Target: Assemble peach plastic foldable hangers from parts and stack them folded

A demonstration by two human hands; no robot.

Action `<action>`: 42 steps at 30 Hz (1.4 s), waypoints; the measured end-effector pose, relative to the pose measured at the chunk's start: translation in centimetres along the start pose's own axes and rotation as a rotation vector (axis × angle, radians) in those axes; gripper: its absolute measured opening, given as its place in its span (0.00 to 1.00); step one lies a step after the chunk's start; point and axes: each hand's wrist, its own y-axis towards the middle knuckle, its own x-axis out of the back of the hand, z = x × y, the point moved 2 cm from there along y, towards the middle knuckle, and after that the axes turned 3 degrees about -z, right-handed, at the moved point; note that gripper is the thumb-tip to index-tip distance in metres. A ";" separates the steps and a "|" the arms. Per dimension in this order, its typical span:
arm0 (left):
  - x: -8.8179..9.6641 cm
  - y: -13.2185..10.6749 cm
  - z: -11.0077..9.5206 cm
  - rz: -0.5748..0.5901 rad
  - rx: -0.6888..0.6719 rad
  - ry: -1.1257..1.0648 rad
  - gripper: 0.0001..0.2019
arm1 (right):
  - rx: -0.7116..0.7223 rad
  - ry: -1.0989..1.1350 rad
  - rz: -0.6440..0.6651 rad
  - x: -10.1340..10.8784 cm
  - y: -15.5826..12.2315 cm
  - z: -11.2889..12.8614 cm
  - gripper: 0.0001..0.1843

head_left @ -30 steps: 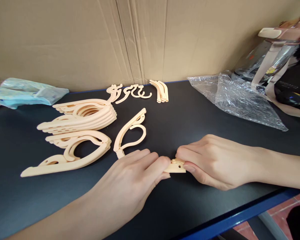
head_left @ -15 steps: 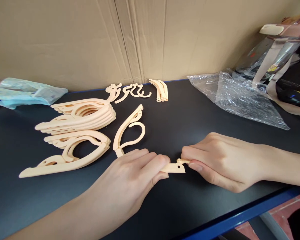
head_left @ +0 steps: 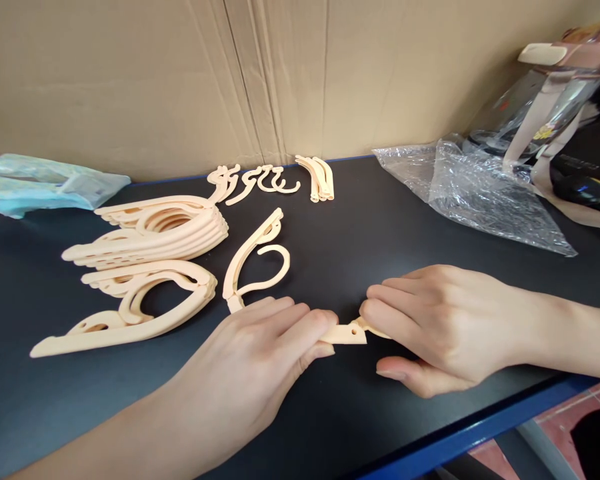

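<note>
My left hand [head_left: 275, 357] is closed around a cream plastic folding hanger [head_left: 243, 267]; its hook and one bent arm show beyond my fingers. A flat end with a round hole [head_left: 350, 333] sticks out past my left thumb, and my palm hides the stretch between. My right hand [head_left: 430, 327] has its fingers curled over a small cream hanger piece [head_left: 373, 328], mostly hidden, which meets the holed end. The right thumb stands off below it.
Stacked folded hangers [head_left: 145, 233] lie at left, with more folded hangers [head_left: 130, 310] nearer. Loose hooks [head_left: 260, 180] and slim curved pieces [head_left: 317, 179] lie by the cardboard [head_left: 155, 80]. Clear plastic wrap [head_left: 480, 193], a strapped bottle [head_left: 550, 100] and a blue packet [head_left: 55, 183] flank them.
My right thumb has come away from the small hanger piece and dropped lower, while the fingers stay over it. The left hand keeps its grip almost unmoved.
</note>
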 end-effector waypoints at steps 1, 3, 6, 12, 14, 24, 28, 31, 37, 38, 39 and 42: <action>0.0 0.0 0.0 -0.003 -0.001 -0.001 0.10 | 0.006 -0.019 -0.005 -0.1 0.0 0.0 0.25; 0.1 -0.1 0.1 -0.014 -0.003 -0.004 0.10 | 0.016 -0.052 -0.013 -0.2 0.0 0.1 0.25; 0.1 -0.2 0.2 -0.007 0.002 -0.013 0.09 | 0.021 -0.076 -0.020 -0.3 0.1 0.1 0.25; 0.0 -0.2 0.0 -0.020 -0.018 0.011 0.10 | 0.058 -0.127 -0.026 -0.3 -0.1 0.2 0.25; 0.0 -0.3 0.0 -0.025 -0.018 0.022 0.11 | 0.075 -0.151 -0.039 -0.4 -0.2 0.3 0.25; 0.5 -0.1 0.3 0.076 0.002 -0.110 0.05 | 0.095 -0.004 -0.105 0.3 0.5 0.0 0.26; 0.7 -0.2 -0.2 0.093 -0.007 -0.122 0.07 | 0.056 -0.096 -0.140 1.3 0.5 -1.6 0.28; 1.0 -0.1 -0.5 0.090 -0.044 -0.079 0.11 | 0.019 -0.128 -0.138 1.5 0.3 -2.5 0.28; 0.9 -0.4 -0.7 0.001 -0.098 -0.050 0.13 | -0.011 0.134 -0.020 0.7 0.4 -2.3 0.27; 0.8 -0.5 -0.7 -0.019 -0.098 -0.028 0.13 | -0.011 0.180 -0.016 0.6 0.5 -2.1 0.28; 0.7 -0.5 -0.6 -0.032 -0.098 -0.010 0.13 | -0.013 0.220 -0.018 0.5 0.7 -1.8 0.28; 0.4 -0.5 -0.6 -0.034 -0.137 0.005 0.10 | -0.005 0.288 -0.024 0.3 0.9 -0.9 0.28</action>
